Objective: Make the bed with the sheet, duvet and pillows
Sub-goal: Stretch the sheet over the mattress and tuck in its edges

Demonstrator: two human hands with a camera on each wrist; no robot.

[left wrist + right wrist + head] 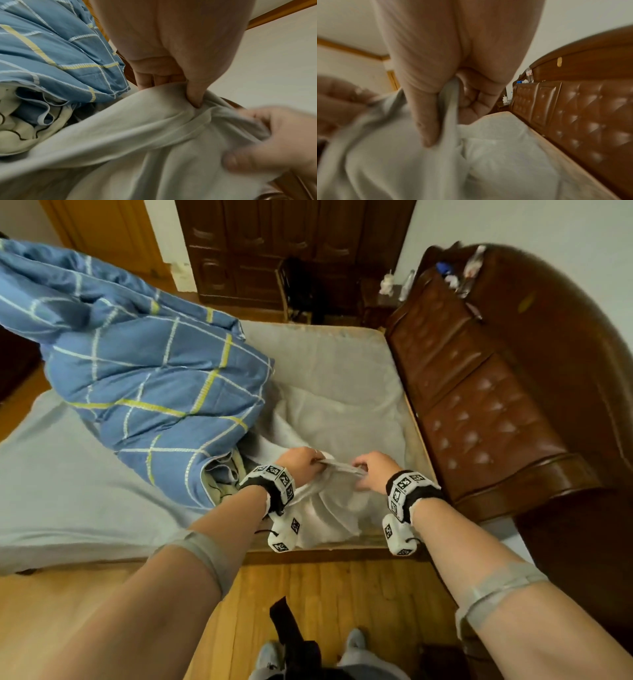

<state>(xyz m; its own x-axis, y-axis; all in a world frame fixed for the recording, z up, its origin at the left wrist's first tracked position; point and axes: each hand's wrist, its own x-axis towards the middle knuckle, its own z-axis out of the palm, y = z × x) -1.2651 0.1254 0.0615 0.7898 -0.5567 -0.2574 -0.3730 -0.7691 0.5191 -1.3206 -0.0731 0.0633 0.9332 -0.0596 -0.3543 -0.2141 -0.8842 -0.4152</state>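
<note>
A pale grey-white sheet [325,508] is bunched at the near corner of the mattress [325,361]. My left hand [301,462] pinches its hem between thumb and fingers [193,93]. My right hand [371,470] grips the same hem a short way to the right, thumb pressed on the fabric [428,121]. The sheet [137,142] hangs in folds below both hands. A blue checked duvet [137,371] lies heaped on the left half of the bed, its edge [60,54] just left of my left hand. No pillow shows clearly.
A brown tufted leather headboard [479,412] runs along the right, with bottles and small items on its ledge [459,275]. Dark wooden wardrobes [274,251] stand behind the bed. Wooden floor [325,594] lies under my feet. A cream patterned fabric [17,128] peeks from under the duvet.
</note>
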